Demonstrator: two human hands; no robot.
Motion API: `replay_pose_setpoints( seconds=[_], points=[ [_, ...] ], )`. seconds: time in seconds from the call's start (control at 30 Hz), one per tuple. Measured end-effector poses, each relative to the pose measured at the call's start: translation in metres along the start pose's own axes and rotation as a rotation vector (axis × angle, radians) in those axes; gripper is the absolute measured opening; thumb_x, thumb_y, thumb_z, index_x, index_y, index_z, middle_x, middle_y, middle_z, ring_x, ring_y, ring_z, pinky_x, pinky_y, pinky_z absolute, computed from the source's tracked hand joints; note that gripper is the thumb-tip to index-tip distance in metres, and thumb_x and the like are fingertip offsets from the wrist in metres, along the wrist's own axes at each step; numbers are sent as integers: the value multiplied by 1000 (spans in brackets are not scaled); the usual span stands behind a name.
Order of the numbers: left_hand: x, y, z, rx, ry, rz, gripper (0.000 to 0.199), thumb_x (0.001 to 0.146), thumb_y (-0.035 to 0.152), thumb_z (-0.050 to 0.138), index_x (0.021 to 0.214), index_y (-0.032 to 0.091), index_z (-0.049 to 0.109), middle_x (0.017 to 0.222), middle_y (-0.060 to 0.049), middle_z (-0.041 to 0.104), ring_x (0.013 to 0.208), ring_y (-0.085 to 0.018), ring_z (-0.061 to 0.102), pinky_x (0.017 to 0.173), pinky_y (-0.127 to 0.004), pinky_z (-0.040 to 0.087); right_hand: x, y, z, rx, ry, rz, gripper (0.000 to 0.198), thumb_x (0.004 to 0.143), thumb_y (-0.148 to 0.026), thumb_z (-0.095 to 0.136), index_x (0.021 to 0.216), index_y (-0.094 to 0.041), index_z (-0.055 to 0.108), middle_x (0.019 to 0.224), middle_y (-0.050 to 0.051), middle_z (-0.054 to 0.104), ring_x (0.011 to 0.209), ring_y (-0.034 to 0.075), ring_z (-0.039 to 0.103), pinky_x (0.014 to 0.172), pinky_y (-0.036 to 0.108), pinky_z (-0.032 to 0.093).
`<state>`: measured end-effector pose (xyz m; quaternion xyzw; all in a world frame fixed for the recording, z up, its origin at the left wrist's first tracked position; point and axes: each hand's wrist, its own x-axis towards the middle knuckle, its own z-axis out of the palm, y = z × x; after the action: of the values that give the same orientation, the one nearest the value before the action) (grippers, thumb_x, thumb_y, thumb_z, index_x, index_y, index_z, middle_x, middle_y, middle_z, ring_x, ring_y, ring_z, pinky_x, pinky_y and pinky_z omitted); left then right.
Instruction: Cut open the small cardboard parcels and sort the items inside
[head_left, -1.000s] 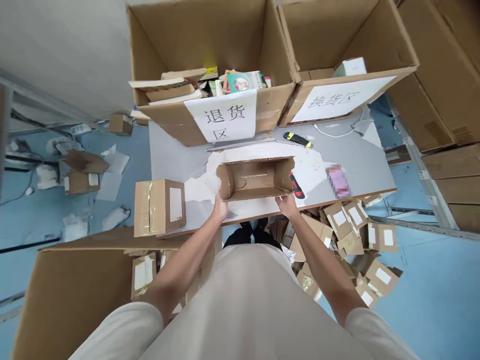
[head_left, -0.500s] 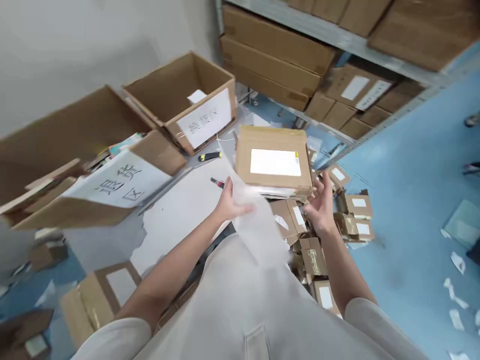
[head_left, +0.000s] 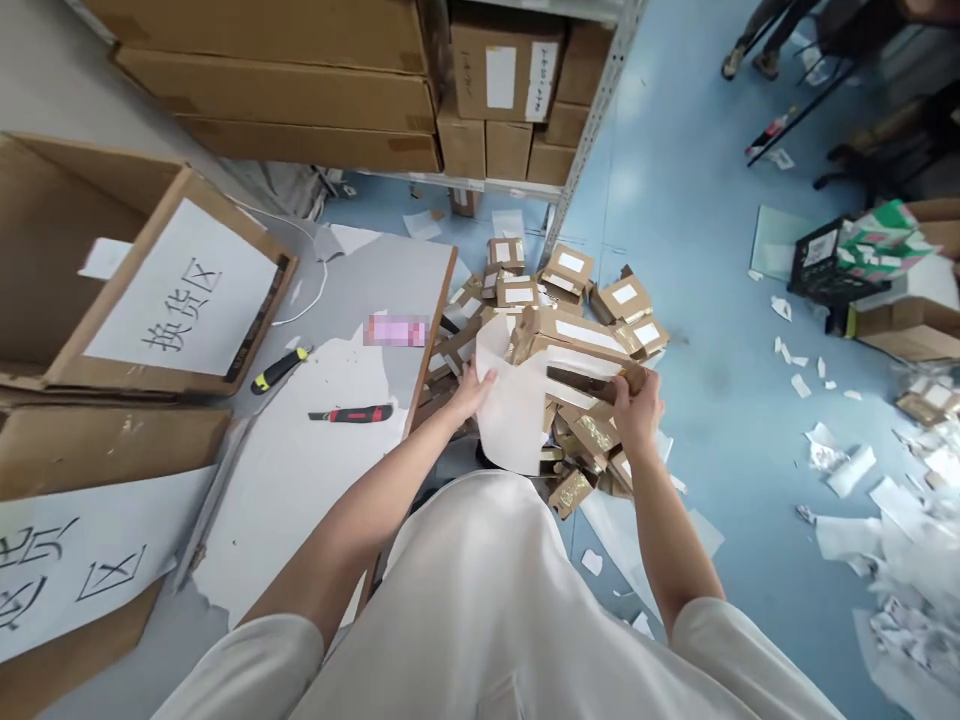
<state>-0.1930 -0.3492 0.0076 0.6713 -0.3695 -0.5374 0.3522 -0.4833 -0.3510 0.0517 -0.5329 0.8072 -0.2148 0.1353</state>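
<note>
My left hand (head_left: 474, 390) pinches the upper left edge of a thin white packing sheet (head_left: 511, 415), which hangs in front of my waist. To its right, my right hand (head_left: 637, 408) is closed on the near right end of a cardboard box (head_left: 546, 326). That box is tilted, with a white label on top and a dark gap along the side facing me. The sheet covers part of its left end. Both are above a heap of small cardboard boxes (head_left: 626, 298) on the floor.
On the table (head_left: 420, 270) at left are a red-black utility knife (head_left: 351, 414), a yellow-black knife (head_left: 280, 370) and a blurred pink item (head_left: 396, 330). Large labelled cartons (head_left: 247, 330) stand beside them. A shelf (head_left: 592, 130) rises ahead. Scrap paper (head_left: 892, 560) litters the floor at right.
The view has swung to the right. The box has moved off the table side to over the heap and tilted. My right hand has closed on its end; my left still holds the sheet.
</note>
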Motion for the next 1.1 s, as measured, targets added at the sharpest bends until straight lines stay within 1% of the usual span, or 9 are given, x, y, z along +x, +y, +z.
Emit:
replay_pose_setpoints(
  seconds=[0.1, 0.17, 0.33, 0.47, 0.6, 0.73, 0.83, 1.0, 1.1],
  points=[
    [14, 5, 12, 303, 137, 180, 90, 75, 37, 71, 148, 13, 25, 158, -22, 9, 146, -38, 8, 113, -61, 15, -9, 30, 13, 120, 85, 65, 49, 90, -49, 38, 128, -18, 44, 108, 17, 64, 99, 33, 62, 83, 49, 47],
    [18, 5, 16, 304, 127, 309, 82, 85, 31, 60, 151, 15, 15, 159, -18, 5, 146, -33, 12, 117, -54, 16, -19, 43, 25, 219, 73, 50, 53, 92, -47, 34, 135, -17, 36, 123, 19, 58, 113, 31, 57, 92, 48, 45],
    [5, -12, 0, 102, -7, 271, 74, 91, 32, 51, 152, 24, 10, 154, -17, 29, 124, -26, 54, 107, -43, 41, -42, 68, 47, 258, -79, -13, 73, 87, -52, 44, 148, -18, 21, 152, 18, 30, 143, 31, 25, 110, 52, 30],
    [-25, -40, -45, 59, 34, 181, 73, 88, 36, 57, 149, 19, 21, 142, -19, 47, 116, -25, 61, 103, -43, 46, -55, 64, 59, 333, -162, -50, 75, 88, -49, 44, 150, -19, 15, 151, 21, 30, 125, 31, 52, 100, 49, 43],
    [-77, -68, -101, 41, 175, 69, 62, 83, 41, 62, 137, 16, 44, 127, -18, 60, 111, -26, 63, 99, -44, 49, -60, 19, 86, 347, -417, -264, 64, 86, -43, 47, 142, -15, 33, 131, 22, 55, 90, 25, 69, 86, 45, 52],
    [-156, -91, -139, -44, 537, -2, 51, 83, 43, 61, 126, 17, 55, 119, -15, 65, 107, -25, 65, 97, -42, 50, -72, -65, 132, 340, -821, -555, 49, 86, -42, 46, 126, -14, 50, 110, 17, 68, 77, 23, 70, 75, 41, 55],
    [-229, -112, -151, -83, 968, -79, 48, 85, 41, 59, 125, 15, 55, 125, -16, 61, 116, -27, 59, 101, -44, 46, -112, -154, 173, 354, -1100, -874, 41, 87, -41, 44, 117, -14, 56, 105, 16, 70, 81, 22, 70, 77, 39, 55],
    [-348, -165, -130, -160, 1914, -516, 90, 76, 42, 70, 145, 10, 24, 158, -21, 6, 148, -31, 1, 120, -46, 7, -276, -290, 208, 224, -1457, -1527, 33, 88, -32, 47, 114, -18, 61, 104, 11, 70, 84, 22, 69, 81, 39, 53],
    [-396, -202, -118, -617, 2133, -636, 90, 79, 51, 64, 147, 14, 18, 158, -18, 8, 148, -29, 1, 120, -46, 7, -397, -333, 208, 61, -1687, -1810, 44, 81, -30, 60, 123, -16, 58, 113, 13, 68, 96, 25, 67, 91, 42, 50]
  ],
)
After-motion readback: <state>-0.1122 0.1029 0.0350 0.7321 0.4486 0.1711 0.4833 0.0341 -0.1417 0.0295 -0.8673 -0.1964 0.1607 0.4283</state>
